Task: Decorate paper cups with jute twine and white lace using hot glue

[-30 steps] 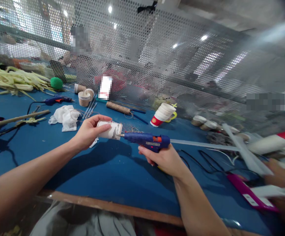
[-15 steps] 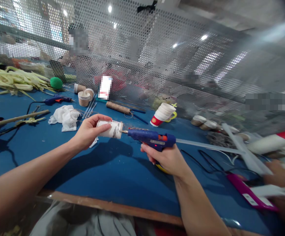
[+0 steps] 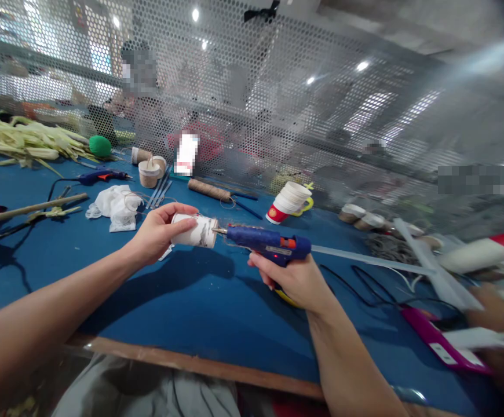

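My left hand (image 3: 164, 230) is closed round a white paper cup (image 3: 196, 231) with grey markings, held on its side above the table. Wrapped round the handle of a blue glue gun (image 3: 258, 240), my right hand (image 3: 289, 273) keeps its metal nozzle at the cup's right end; whether they touch I cannot tell. A long clear glue stick (image 3: 365, 259) sticks out of the gun's back, and a small red light glows on its side. Thin strands of twine show behind the nozzle. Part of a yellow-handled thing lies below my right hand, mostly hidden.
On the blue table (image 3: 182, 315) stand stacked paper cups (image 3: 287, 201) and twine-wrapped cups (image 3: 149, 174). A twine roll (image 3: 208, 190), white cloth (image 3: 116, 207) and another glue gun (image 3: 103, 176) lie around. A purple power strip (image 3: 441, 339) and another person's blurred hand are at right; perforated metal rises behind.
The cup has turned slightly in my left hand, so its grey markings sit differently. The glue gun's nozzle stays at the cup's end, almost unmoved.
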Tool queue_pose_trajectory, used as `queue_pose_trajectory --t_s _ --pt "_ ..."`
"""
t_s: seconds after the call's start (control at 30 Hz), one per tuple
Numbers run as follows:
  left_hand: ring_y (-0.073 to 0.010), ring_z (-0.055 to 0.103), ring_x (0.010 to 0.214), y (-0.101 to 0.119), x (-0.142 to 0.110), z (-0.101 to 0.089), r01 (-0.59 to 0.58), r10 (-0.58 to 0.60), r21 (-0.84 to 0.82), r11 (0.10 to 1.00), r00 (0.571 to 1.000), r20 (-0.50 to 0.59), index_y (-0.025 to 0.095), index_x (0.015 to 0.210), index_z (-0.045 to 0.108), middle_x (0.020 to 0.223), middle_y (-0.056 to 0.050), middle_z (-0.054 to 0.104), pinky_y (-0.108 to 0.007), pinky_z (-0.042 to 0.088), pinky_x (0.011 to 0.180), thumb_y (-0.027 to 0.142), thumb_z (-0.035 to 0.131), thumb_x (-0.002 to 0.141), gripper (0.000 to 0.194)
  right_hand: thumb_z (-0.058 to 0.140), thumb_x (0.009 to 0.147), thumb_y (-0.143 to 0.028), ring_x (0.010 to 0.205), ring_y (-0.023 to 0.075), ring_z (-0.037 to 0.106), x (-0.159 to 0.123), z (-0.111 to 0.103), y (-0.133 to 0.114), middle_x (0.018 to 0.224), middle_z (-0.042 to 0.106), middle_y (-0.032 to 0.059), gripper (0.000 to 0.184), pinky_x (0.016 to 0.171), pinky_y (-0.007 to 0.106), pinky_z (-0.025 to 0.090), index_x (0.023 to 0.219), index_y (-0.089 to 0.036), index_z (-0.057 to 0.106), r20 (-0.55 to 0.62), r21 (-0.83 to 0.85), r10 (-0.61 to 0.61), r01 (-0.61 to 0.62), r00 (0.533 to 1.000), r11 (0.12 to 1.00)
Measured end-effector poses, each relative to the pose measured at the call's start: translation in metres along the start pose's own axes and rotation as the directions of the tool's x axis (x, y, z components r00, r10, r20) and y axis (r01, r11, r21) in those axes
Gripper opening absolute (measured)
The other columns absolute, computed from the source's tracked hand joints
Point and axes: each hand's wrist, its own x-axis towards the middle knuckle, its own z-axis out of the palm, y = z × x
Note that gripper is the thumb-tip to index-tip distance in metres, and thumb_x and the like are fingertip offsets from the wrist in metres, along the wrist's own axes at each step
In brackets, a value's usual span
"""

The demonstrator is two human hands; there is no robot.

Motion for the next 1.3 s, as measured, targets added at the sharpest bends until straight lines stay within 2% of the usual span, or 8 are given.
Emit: queue_pose_trajectory --t_s 0.2,0.3,0.43,0.87,1.13,1.3 --pt "-0.0094 0.06 0.053 0.002 -0.0006 0.0017 0.02 -0.02 -0.022 1.0 1.0 -0.011 0.011 0.079 0.062 0.07 -0.001 0.066 -0.02 0.047 0.05 0.022 0.078 0.054 0.032 0.062 0.071 -0.035 0.035 0.008 0.045 -0.0008 0.0005 0.0009 0.04 0.049 -0.0024 0.023 0.036 0.021 0.039 0.061 -0.014 0.06 0.078 -0.01 0.025 -0.024 0.997 1.0" --pt "-0.0093 0.06 0.054 0.0007 0.0 0.0008 -0.002 0.002 -0.009 1.0 1.0 -0.008 0.012 0.079 0.062 0.07 -0.001 0.066 -0.02 0.047 0.05 0.022 0.077 0.055 0.03 0.06 0.072 -0.037 0.036 0.0085 0.045 -0.0011 -0.0008 0.0022 0.043 0.053 -0.0011 0.024 0.037 0.021 0.04 0.065 -0.014 0.061 0.025 0.015 -0.009 0.009 1.0 1.0" --pt "-0.009 0.06 0.055 -0.0029 0.0013 -0.0016 -0.039 0.039 0.029 0.999 0.999 0.005 0.012 0.08 0.063 0.072 -0.001 0.066 -0.02 0.047 0.052 0.022 0.076 0.057 0.028 0.06 0.073 -0.036 0.036 0.0093 0.047 -0.0015 -0.0034 0.0024 0.04 0.051 -0.0013 0.025 0.04 0.023 0.042 0.061 -0.014 0.061 -0.045 -0.058 -0.014 0.011 0.999 0.998" --pt "-0.0083 0.058 0.057 -0.0034 0.0011 -0.0007 -0.102 0.104 0.112 0.988 0.995 -0.01 0.013 0.081 0.063 0.071 -0.001 0.065 -0.02 0.046 0.053 0.023 0.073 0.06 0.025 0.055 0.075 -0.039 0.039 0.0109 0.051 -0.0018 -0.0053 0.0014 0.041 0.053 -0.0003 0.03 0.044 0.023 0.044 0.055 -0.016 0.056 -0.03 -0.215 -0.019 0.012 0.999 0.977" --pt "-0.008 0.058 0.057 -0.0035 0.0007 -0.0001 -0.103 0.105 0.12 0.987 0.994 -0.01 0.013 0.08 0.062 0.072 -0.001 0.065 -0.019 0.047 0.054 0.022 0.073 0.06 0.024 0.056 0.075 -0.039 0.038 0.0105 0.05 -0.0011 -0.0039 0.0046 0.043 0.053 -0.0008 0.028 0.043 0.023 0.043 0.061 -0.015 0.06 -0.024 -0.213 0.001 -0.006 1.0 0.977" --pt "-0.008 0.058 0.057 -0.0041 0.0009 -0.0016 -0.104 0.106 0.117 0.988 0.994 -0.006 0.012 0.08 0.062 0.072 -0.001 0.065 -0.02 0.047 0.054 0.022 0.072 0.061 0.024 0.058 0.073 -0.039 0.036 0.0097 0.048 -0.0009 -0.0033 0.0021 0.041 0.051 -0.0016 0.028 0.04 0.022 0.042 0.06 -0.015 0.059 -0.012 -0.135 0.006 -0.008 1.0 0.991"
